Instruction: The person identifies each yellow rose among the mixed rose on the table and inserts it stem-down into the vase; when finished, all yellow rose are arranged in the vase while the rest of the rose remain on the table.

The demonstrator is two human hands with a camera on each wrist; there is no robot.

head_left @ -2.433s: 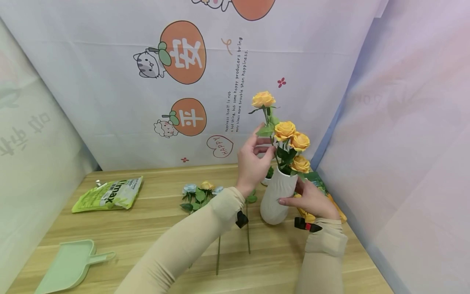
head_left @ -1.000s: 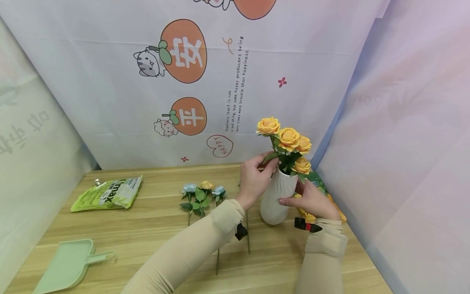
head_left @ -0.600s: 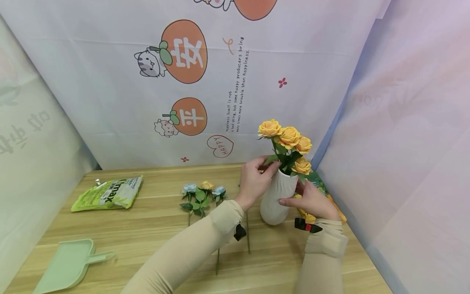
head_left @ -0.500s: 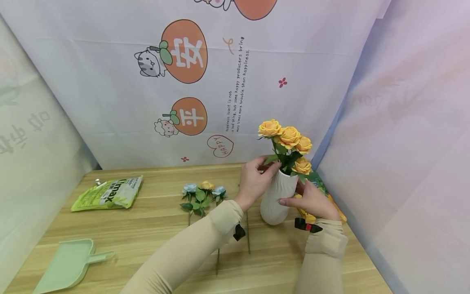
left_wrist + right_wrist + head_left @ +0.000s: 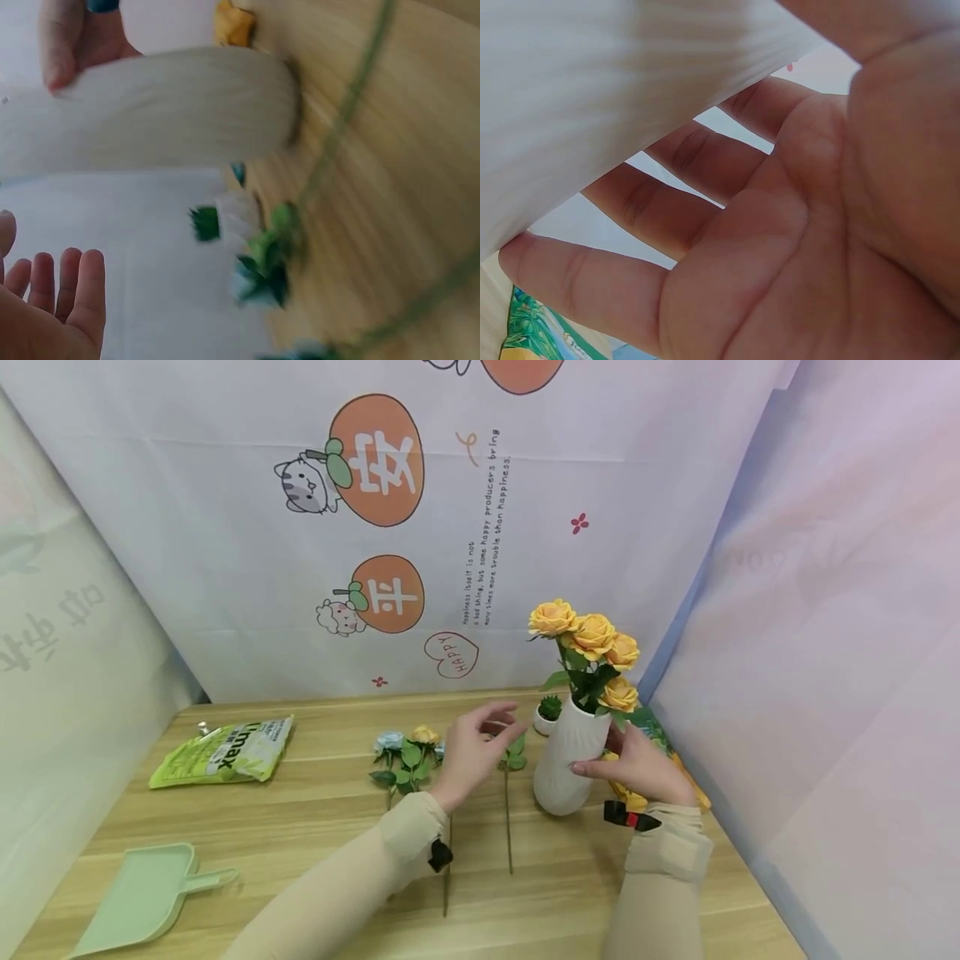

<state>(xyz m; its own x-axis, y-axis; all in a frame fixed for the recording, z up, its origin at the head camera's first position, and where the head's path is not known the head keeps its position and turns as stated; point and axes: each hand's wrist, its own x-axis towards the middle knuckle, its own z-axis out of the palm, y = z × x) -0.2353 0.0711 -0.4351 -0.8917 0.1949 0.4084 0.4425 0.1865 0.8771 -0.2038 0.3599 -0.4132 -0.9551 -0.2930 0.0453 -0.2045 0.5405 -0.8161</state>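
A white ribbed vase (image 5: 566, 764) stands on the wooden table with several yellow roses (image 5: 592, 637) rising from its mouth. My right hand (image 5: 647, 767) grips the vase from its right side; the right wrist view shows its fingers (image 5: 697, 161) reaching round the white wall. To the left of the vase, my left hand (image 5: 474, 753) is raised over the table with nothing in it, fingers loosely bent. Beneath and beside it lie loose roses: a blue rose (image 5: 388, 741), a yellow rose (image 5: 425, 734) and a separate leafy stem (image 5: 508, 818) whose bloom is hidden behind my hand.
A small potted succulent (image 5: 549, 714) sits behind the vase. At the left are a green snack-like bag (image 5: 225, 752) with a clip and a pale green dustpan (image 5: 146, 893). Yellow and green items (image 5: 630, 797) lie partly hidden behind my right hand. A printed cloth (image 5: 600, 460) hangs behind the table.
My left hand lowered a yellow rose into the vase, let go of it and moved left and down, away from the vase. The right hand has kept its hold on the vase.
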